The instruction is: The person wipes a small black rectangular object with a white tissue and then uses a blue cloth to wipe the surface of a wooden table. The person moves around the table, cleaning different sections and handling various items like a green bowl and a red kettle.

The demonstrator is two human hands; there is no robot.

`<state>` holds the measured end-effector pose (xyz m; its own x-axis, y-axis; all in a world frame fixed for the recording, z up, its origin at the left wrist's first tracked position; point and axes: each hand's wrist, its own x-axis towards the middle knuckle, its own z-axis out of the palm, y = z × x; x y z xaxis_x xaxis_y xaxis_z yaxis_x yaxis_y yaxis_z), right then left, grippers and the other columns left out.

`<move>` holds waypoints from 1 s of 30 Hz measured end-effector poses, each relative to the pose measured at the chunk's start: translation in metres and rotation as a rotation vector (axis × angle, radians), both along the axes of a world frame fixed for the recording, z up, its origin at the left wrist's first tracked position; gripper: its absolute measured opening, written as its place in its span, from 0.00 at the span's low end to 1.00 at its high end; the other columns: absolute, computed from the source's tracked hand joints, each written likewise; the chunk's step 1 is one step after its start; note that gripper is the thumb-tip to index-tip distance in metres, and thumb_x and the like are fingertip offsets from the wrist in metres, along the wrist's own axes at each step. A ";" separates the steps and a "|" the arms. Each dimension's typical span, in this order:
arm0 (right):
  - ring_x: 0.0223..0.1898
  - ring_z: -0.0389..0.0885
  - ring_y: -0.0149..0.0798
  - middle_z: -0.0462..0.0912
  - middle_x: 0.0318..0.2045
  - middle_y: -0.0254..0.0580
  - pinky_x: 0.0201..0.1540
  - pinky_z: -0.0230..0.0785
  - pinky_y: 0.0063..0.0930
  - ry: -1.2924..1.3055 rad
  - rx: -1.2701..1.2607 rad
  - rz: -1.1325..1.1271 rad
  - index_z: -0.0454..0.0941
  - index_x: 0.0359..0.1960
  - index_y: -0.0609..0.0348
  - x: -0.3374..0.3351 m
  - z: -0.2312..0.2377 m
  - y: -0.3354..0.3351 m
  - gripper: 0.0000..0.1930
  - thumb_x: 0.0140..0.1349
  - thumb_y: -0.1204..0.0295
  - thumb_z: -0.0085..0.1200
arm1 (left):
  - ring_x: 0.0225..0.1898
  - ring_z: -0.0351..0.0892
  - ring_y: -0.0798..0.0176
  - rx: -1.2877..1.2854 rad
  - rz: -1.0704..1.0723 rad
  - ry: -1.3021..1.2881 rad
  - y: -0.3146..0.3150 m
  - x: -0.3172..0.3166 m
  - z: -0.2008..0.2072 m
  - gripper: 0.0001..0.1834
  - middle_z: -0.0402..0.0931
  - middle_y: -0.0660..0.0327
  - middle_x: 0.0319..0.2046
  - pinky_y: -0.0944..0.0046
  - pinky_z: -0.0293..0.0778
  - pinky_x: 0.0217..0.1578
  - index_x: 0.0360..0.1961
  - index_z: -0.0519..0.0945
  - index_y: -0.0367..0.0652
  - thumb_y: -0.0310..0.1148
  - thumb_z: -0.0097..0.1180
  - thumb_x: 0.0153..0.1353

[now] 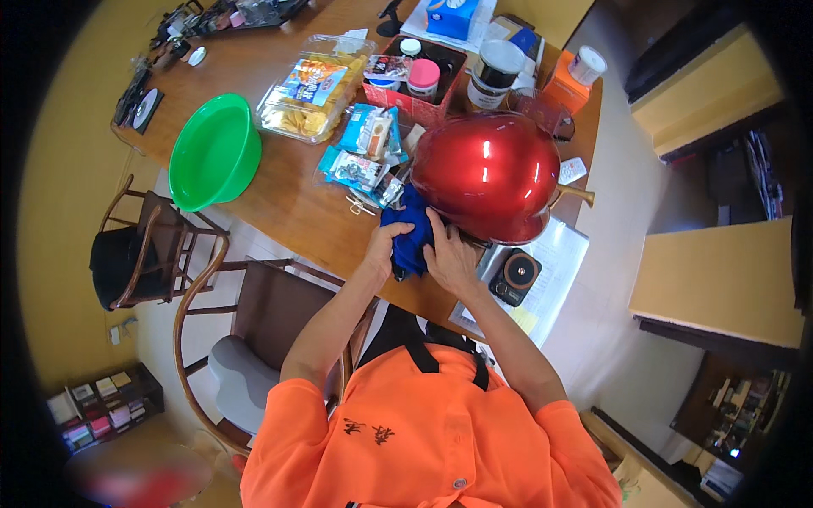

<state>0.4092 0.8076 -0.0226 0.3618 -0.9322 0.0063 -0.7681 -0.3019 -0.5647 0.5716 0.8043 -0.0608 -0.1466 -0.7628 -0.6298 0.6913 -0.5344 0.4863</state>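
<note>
A crumpled bundle of dark blue fabric [410,222] is between my hands at the table's near edge, with a small black part [399,273] poking out at its lower end. My left hand [383,244] grips its left side, the thumb lying across the top. From the right, my right hand [451,258] holds the same bundle, its fingers closed in on the folds. A glossy red helmet [489,173] rests just beyond my right hand. Blue and white snack packets [364,161] lie beyond the bundle.
A green basin [216,152] and a clear tub of yellow snacks [312,89] stand to the left. Farther back is a red box of jars [415,85]. At right, a small black round-topped device [516,275] sits on papers. Wooden chairs [279,305] stand left of me.
</note>
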 end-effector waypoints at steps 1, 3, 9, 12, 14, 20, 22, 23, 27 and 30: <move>0.37 0.77 0.66 0.71 0.46 0.68 0.39 0.72 0.53 0.002 -0.020 -0.026 0.53 0.67 0.50 -0.003 -0.002 0.004 0.35 0.55 0.69 0.51 | 0.44 0.78 0.54 0.026 -0.007 -0.024 0.000 -0.003 0.003 0.28 0.78 0.56 0.43 0.57 0.75 0.48 0.53 0.71 0.43 0.29 0.58 0.48; 0.37 0.77 0.67 0.72 0.45 0.69 0.39 0.72 0.53 0.006 -0.076 -0.061 0.54 0.66 0.52 -0.006 -0.002 0.011 0.35 0.54 0.70 0.51 | 0.44 0.77 0.53 0.031 -0.036 -0.070 0.006 -0.011 0.001 0.29 0.77 0.56 0.44 0.56 0.75 0.47 0.54 0.70 0.45 0.29 0.60 0.46; 0.43 0.77 0.66 0.74 0.46 0.69 0.46 0.70 0.50 -0.146 0.188 -0.320 0.58 0.63 0.59 -0.043 0.008 0.059 0.33 0.52 0.72 0.53 | 0.44 0.77 0.53 0.087 -0.255 -0.078 0.028 -0.054 0.010 0.30 0.76 0.54 0.45 0.55 0.75 0.46 0.54 0.70 0.47 0.30 0.62 0.46; 0.31 0.80 0.55 0.78 0.33 0.61 0.38 0.73 0.40 -0.267 0.022 -0.360 0.60 0.61 0.63 -0.061 -0.010 0.075 0.33 0.50 0.74 0.55 | 0.43 0.78 0.55 0.082 -0.332 -0.046 0.027 -0.067 0.017 0.29 0.78 0.54 0.43 0.57 0.75 0.46 0.53 0.72 0.43 0.30 0.62 0.45; 0.24 0.78 0.40 0.78 0.24 0.48 0.31 0.72 0.27 -0.316 -0.031 -0.361 0.59 0.62 0.63 -0.065 -0.014 0.077 0.33 0.52 0.75 0.55 | 0.41 0.80 0.56 0.126 -0.438 -0.025 0.018 -0.067 0.017 0.28 0.79 0.54 0.42 0.58 0.76 0.46 0.51 0.73 0.38 0.30 0.62 0.45; 0.28 0.78 0.30 0.76 0.37 0.43 0.28 0.72 0.19 -0.806 0.429 -0.491 0.45 0.68 0.61 -0.055 -0.015 0.101 0.38 0.59 0.79 0.52 | 0.37 0.81 0.56 0.040 -0.641 -0.225 -0.005 -0.063 0.023 0.29 0.80 0.50 0.39 0.60 0.78 0.42 0.47 0.75 0.32 0.30 0.65 0.41; 0.31 0.79 0.31 0.75 0.38 0.44 0.30 0.74 0.21 -0.936 0.508 -0.493 0.43 0.68 0.57 -0.055 -0.016 0.105 0.37 0.61 0.78 0.51 | 0.35 0.82 0.57 -0.024 -0.638 -0.293 -0.004 -0.066 0.020 0.28 0.80 0.49 0.38 0.60 0.79 0.40 0.46 0.76 0.29 0.30 0.65 0.40; 0.31 0.79 0.31 0.75 0.38 0.44 0.31 0.74 0.21 -0.989 0.502 -0.499 0.45 0.68 0.57 -0.054 -0.011 0.105 0.36 0.61 0.78 0.51 | 0.35 0.82 0.57 -0.028 -0.630 -0.267 -0.003 -0.065 0.023 0.28 0.80 0.49 0.38 0.60 0.79 0.40 0.47 0.75 0.29 0.29 0.65 0.41; 0.32 0.79 0.31 0.76 0.37 0.43 0.32 0.73 0.21 -1.054 0.605 -0.475 0.50 0.65 0.55 -0.063 0.003 0.099 0.31 0.63 0.74 0.51 | 0.38 0.81 0.56 -0.027 -0.534 -0.219 0.011 -0.054 0.056 0.32 0.78 0.50 0.41 0.60 0.78 0.42 0.53 0.73 0.37 0.26 0.65 0.41; 0.39 0.78 0.33 0.75 0.42 0.46 0.36 0.73 0.23 -1.026 0.771 -0.474 0.48 0.67 0.54 -0.068 0.021 0.102 0.33 0.64 0.70 0.53 | 0.42 0.80 0.57 0.004 -0.402 -0.261 0.043 -0.039 0.075 0.34 0.78 0.52 0.42 0.61 0.77 0.45 0.55 0.71 0.39 0.24 0.66 0.41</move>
